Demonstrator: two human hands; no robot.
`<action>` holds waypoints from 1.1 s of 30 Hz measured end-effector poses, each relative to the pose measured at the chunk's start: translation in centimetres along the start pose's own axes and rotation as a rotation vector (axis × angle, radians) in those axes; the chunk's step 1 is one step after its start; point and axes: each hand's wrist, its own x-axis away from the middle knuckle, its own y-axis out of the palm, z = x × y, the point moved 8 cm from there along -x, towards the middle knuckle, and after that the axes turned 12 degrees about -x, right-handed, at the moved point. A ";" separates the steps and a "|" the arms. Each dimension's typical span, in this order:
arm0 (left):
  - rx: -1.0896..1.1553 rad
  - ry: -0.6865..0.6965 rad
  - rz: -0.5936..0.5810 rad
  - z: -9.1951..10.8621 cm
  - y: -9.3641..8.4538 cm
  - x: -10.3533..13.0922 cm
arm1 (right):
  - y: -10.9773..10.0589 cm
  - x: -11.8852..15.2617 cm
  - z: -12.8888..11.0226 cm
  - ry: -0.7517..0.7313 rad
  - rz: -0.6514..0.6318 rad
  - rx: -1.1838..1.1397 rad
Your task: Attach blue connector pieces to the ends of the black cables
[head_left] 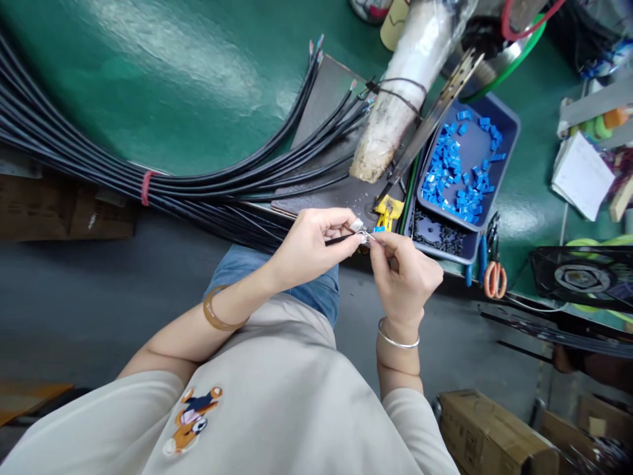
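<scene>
My left hand (316,244) is closed on the end of a black cable (341,240), with white coverings on its thumb and a fingertip. Thin wires come out of the cable end between my hands. My right hand (403,270) pinches these wires between thumb and forefinger. Just beyond the fingertips, at the bench edge, is a yellow tool (388,212), and a small blue piece (378,229) shows beside it. A bundle of black cables (198,185), bound with a red tie (146,187), runs in from the left, its stripped ends lying on a dark board (321,112).
To the right, a grey-blue bin (512,142) holds many blue connectors above another bin (445,254) of small black parts. Orange-handled scissors (494,280) hang near the edge. A wrapped white tube (395,105) slants over the green bench (173,66). A fan (583,277) stands at right.
</scene>
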 end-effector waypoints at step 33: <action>-0.177 0.143 0.121 1.2 -0.3 0.4 | -0.7 0.0 1.8 0.316 0.107 -0.242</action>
